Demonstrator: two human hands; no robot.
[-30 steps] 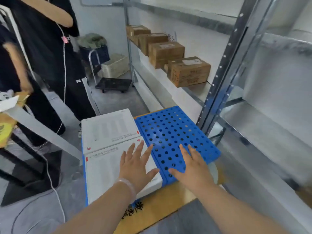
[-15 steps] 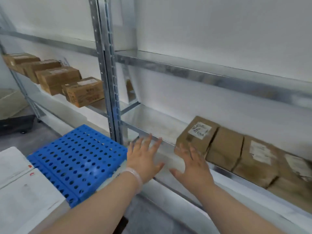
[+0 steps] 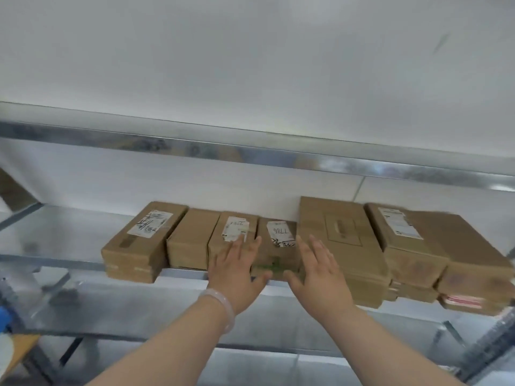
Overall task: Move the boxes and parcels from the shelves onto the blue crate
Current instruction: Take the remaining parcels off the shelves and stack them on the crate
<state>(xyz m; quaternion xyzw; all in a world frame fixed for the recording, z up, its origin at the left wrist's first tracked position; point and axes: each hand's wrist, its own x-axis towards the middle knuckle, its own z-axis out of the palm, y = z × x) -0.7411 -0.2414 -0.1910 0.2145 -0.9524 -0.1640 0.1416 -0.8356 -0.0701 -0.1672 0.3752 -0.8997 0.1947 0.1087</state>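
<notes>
Several brown cardboard boxes stand in a row on a metal shelf (image 3: 69, 229). In the middle is a narrow box with a white label and a green mark (image 3: 276, 252). My left hand (image 3: 237, 271) reaches to that box's left front corner, fingers spread, over the neighbouring labelled box (image 3: 231, 235). My right hand (image 3: 317, 271) is spread at its right side, in front of a larger flat box (image 3: 342, 238). Neither hand has closed on anything. A sliver of the blue crate (image 3: 4, 319) shows at the left edge.
A leftmost labelled box (image 3: 142, 240) overhangs the shelf edge. More boxes (image 3: 404, 240) are stacked at the right, one with a red-striped parcel (image 3: 462, 300) under it. A metal beam (image 3: 250, 151) of the upper shelf runs overhead. A lower shelf lies below.
My view has swung right from the blue crate to the shelf. Both hands have moved from the shelf's front edge to either side of the middle box.
</notes>
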